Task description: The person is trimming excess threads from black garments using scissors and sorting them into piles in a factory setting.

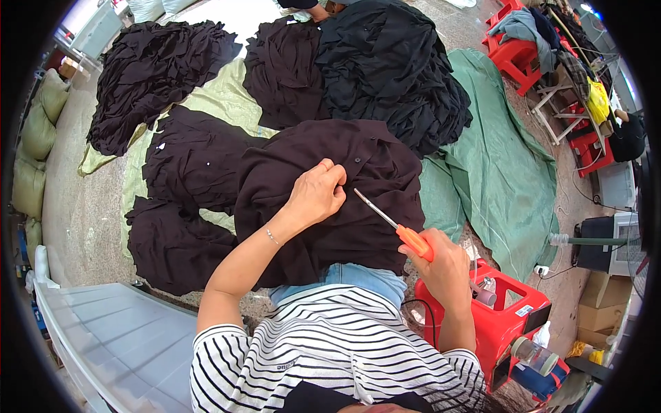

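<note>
A dark brown garment (330, 155) with small buttons lies bunched over my lap. My left hand (318, 191) is closed in a pinch at its middle, fingertips against the cloth. In my right hand (444, 265) is an orange-handled tool (415, 242) with a long, thin metal shaft. Its shaft points up and left, and the tip ends close to my left fingers, over the garment. Whether that tip touches the cloth I cannot tell, nor whether the shaft is one blade or two.
Piles of dark brown clothes (162, 76) and a large black heap (392, 69) lie ahead on pale and green sheets (492, 151). A red plastic stool (509, 303) stands by my right side, a grey plastic bin (117, 330) at my left. Another person's hand (318, 12) shows at the far edge.
</note>
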`<action>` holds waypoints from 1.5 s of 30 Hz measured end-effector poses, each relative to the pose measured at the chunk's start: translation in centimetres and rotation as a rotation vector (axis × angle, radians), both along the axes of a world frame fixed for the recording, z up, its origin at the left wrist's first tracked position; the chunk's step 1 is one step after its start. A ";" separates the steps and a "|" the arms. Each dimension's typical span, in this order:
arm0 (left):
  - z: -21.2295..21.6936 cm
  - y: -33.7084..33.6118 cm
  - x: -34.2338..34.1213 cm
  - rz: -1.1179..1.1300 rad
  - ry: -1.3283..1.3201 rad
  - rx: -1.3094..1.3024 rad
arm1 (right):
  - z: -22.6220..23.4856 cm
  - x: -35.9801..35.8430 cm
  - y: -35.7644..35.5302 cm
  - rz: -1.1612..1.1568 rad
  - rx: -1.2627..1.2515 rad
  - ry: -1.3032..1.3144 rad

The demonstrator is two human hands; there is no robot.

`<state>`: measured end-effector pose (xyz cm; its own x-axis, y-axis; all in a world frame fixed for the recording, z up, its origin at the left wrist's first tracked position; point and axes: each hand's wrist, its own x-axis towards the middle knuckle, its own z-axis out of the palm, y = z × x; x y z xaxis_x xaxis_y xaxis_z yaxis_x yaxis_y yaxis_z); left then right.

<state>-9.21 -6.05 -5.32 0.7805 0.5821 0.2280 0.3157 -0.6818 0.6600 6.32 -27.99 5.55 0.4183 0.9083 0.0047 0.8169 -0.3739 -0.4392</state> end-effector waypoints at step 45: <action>0.0 3.4 4.6 -0.028 -0.156 -0.269 | 0.0 2.7 2.5 -0.013 0.023 -0.295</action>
